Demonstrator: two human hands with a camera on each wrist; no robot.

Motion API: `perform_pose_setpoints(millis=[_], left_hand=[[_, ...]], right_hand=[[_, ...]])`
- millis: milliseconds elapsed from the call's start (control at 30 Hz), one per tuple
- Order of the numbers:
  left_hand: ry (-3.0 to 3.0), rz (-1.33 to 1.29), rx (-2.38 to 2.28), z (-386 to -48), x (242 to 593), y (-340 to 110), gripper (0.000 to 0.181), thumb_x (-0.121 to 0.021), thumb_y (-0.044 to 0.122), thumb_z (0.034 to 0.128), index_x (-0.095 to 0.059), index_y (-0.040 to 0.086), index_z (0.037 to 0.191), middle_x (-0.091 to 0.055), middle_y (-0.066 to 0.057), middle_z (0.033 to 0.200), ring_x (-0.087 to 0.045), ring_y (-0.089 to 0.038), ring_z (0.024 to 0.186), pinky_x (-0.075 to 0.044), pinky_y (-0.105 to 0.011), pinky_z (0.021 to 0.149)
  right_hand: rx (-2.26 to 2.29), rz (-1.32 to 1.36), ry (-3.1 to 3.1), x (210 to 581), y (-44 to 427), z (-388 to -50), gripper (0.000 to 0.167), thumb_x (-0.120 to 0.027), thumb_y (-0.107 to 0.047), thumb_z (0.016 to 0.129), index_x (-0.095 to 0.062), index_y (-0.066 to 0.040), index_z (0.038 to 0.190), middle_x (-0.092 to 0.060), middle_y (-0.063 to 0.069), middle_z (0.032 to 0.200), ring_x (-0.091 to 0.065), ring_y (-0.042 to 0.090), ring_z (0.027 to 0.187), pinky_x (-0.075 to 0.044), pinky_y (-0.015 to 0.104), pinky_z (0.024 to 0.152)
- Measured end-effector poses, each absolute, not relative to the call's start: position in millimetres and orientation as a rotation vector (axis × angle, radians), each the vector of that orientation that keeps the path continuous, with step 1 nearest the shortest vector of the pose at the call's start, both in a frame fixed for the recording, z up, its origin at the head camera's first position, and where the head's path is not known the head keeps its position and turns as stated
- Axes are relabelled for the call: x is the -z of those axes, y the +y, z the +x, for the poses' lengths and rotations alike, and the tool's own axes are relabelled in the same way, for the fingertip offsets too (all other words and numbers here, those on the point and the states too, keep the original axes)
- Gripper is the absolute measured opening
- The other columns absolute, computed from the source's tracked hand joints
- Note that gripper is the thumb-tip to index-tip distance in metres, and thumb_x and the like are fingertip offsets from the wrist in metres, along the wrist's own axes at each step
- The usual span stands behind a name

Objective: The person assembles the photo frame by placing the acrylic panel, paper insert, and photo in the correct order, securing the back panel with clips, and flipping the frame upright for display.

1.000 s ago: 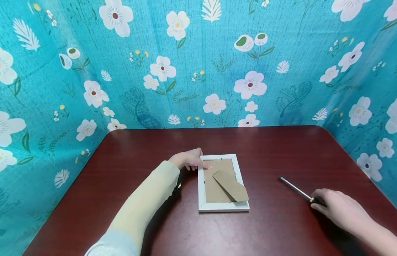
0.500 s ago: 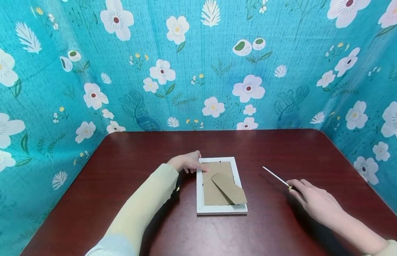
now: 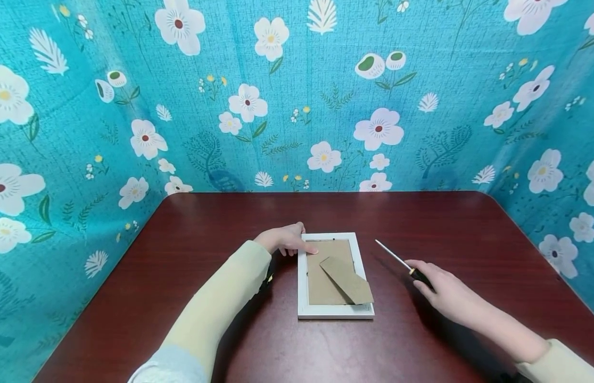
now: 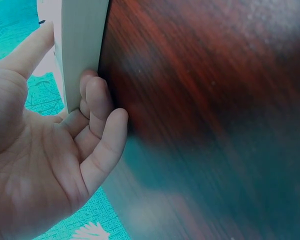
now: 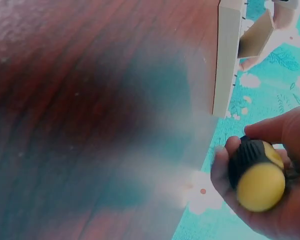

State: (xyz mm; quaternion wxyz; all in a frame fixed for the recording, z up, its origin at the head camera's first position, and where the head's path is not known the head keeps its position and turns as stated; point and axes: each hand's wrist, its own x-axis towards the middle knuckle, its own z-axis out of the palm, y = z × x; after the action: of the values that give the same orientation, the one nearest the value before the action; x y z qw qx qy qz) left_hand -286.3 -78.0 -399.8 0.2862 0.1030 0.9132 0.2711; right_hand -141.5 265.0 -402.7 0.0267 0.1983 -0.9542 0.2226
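Observation:
A white picture frame (image 3: 303,290) lies face down, its brown backing board (image 3: 317,287) and slanted stand leg (image 3: 347,279) showing. At its upper left corner, my left hand (image 3: 288,240) grips the edge. The thumb presses on the backing while the fingers curl against the frame's side (image 4: 82,45), as the left wrist view shows. Right of the frame, my right hand (image 3: 443,290) holds a screwdriver (image 3: 395,256) by its black and yellow handle (image 5: 260,185). The metal shaft points up and left toward the frame, apart from it.
Everything rests on a dark red-brown wooden table (image 3: 220,218) with rounded far corners. A teal floral curtain (image 3: 297,96) hangs behind it and along both sides.
My right hand has moved left with the screwdriver, bringing its tip closer to the picture frame. The left hand keeps its hold and the frame stays in place.

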Motion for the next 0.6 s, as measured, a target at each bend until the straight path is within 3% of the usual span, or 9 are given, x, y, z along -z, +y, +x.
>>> perform_pose_setpoints(millis=[367, 467, 533, 600], left_hand=[[2.459, 0.3, -0.69, -285.4, 397.3, -77.5, 0.055, -0.076, 0.043, 0.0822, -0.042, 0.008, 0.109, -0.058, -0.012, 0.084, -0.058, -0.021, 0.068, -0.051, -0.033, 0.061], [2.458, 0.301, -0.693, -285.8, 397.0, -77.8, 0.055, -0.076, 0.043, 0.0823, -0.042, 0.008, 0.108, -0.058, -0.012, 0.083, -0.058, -0.021, 0.069, -0.051, -0.033, 0.062], [2.454, 0.301, -0.692, -286.1, 397.4, -78.2, 0.056, -0.076, 0.043, 0.0823, -0.042, 0.008, 0.109, -0.058, -0.011, 0.083, -0.058, -0.02, 0.068, -0.051, -0.033, 0.062], [2.444, 0.301, -0.7, -286.1, 397.7, -78.2, 0.056, -0.076, 0.043, 0.0823, -0.042, 0.008, 0.109, -0.058, -0.011, 0.083, -0.057, -0.02, 0.068, -0.051, -0.033, 0.062]], right_hand=[[-0.637, 0.676, -3.001, 397.2, 253.2, -136.2, 0.054, -0.071, -0.008, 0.087, -0.052, -0.008, 0.138, -0.064, 0.015, 0.117, -0.063, 0.027, 0.096, -0.053, 0.049, 0.075], [-0.698, 0.633, -3.074, 394.6, 251.0, -135.4, 0.056, -0.069, -0.008, 0.088, -0.049, -0.009, 0.14, -0.067, 0.005, 0.095, -0.06, 0.017, 0.073, -0.052, 0.037, 0.063], [-0.718, 0.614, -3.109, 393.2, 250.1, -134.9, 0.056, -0.068, -0.008, 0.089, -0.048, -0.01, 0.141, -0.059, -0.002, 0.076, -0.047, 0.012, 0.057, -0.043, 0.031, 0.053], [-0.7, 0.589, -3.129, 392.0, 249.6, -134.1, 0.054, -0.066, -0.013, 0.091, -0.048, -0.012, 0.142, -0.057, -0.005, 0.074, -0.043, 0.01, 0.056, -0.039, 0.03, 0.051]])
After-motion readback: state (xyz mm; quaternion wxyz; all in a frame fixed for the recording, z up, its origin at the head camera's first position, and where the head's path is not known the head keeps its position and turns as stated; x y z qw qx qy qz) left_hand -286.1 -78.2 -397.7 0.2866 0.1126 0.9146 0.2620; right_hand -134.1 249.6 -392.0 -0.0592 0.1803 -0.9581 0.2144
